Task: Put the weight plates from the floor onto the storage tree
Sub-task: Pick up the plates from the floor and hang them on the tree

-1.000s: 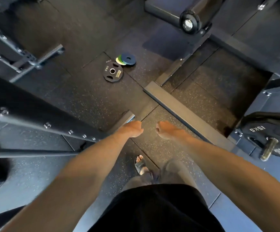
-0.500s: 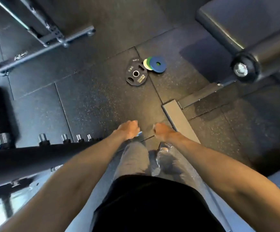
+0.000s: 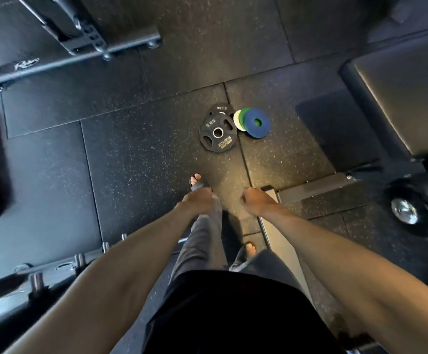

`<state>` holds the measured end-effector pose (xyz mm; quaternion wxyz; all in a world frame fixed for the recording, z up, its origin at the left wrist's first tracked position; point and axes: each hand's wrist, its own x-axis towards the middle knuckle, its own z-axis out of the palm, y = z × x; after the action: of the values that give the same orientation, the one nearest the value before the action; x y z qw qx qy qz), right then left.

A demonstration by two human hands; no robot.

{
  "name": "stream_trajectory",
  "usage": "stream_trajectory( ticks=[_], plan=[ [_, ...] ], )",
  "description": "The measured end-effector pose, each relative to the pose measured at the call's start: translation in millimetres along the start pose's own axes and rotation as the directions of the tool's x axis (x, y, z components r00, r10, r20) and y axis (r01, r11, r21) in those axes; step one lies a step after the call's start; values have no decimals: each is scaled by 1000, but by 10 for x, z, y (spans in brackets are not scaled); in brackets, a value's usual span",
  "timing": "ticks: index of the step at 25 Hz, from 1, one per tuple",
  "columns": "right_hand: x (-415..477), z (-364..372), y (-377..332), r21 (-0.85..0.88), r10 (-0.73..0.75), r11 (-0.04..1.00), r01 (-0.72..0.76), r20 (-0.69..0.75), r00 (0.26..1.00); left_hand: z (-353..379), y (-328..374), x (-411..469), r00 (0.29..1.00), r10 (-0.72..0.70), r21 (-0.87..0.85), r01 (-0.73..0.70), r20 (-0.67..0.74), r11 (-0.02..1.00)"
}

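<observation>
A black 5 kg plate (image 3: 218, 134) lies flat on the rubber floor, overlapping a smaller black 2.5 kg plate (image 3: 220, 108) behind it. Right beside them sit a blue plate (image 3: 257, 122), a green plate (image 3: 245, 113) and a pale plate (image 3: 238, 120), fanned over one another. My left hand (image 3: 199, 200) and my right hand (image 3: 255, 200) hang in front of me, well short of the plates, with fingers loosely curled and nothing in them. The storage tree is not in view.
A padded bench (image 3: 399, 103) with a chrome-capped roller (image 3: 404, 214) stands at the right. A rack foot (image 3: 67, 57) crosses the top left. A beam with bolts (image 3: 36, 279) runs along the lower left. A grey metal base plate (image 3: 282, 241) lies by my right foot.
I have walked toward the plates and turned left. The plates now lie nearer and more central. The 15 kg plate on its peg has left the view. Both hands stay empty.
</observation>
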<state>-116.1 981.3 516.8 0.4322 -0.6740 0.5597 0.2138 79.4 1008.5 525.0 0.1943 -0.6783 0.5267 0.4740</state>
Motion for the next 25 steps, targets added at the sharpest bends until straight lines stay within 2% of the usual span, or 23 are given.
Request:
stream_trajectory(
  ticks=[4, 11, 14, 17, 20, 25],
  plan=[
    [831, -584, -120, -23, 56, 998, -56, -5, 998, -625, 36, 696, 1000, 4, -142, -1, 19, 990],
    [2255, -1220, -212, -66, 32, 997, -29, 48, 998, -1247, -9, 1819, 987, -157, -467, 128, -24, 875],
    [3029, -1216, -78, -105, 44, 994, -36, 77, 996, -1086, -90, 2549, 971, -236, -517, 216, 29, 828],
    [3840, -1066, 143, -148, 32, 989, -14, 118, 993, -583, -344, 3544, 932, -340, -583, 345, 122, 736],
    [4643, -931, 383, -152, 14, 988, 0, 89, 996, -91, -592, 4520, 898, -403, -614, 422, 178, 667],
    [5960, -754, 704, -183, 76, 980, -80, -30, 997, -180, -540, 5456, 838, -518, -714, 470, 174, 520]
  ],
)
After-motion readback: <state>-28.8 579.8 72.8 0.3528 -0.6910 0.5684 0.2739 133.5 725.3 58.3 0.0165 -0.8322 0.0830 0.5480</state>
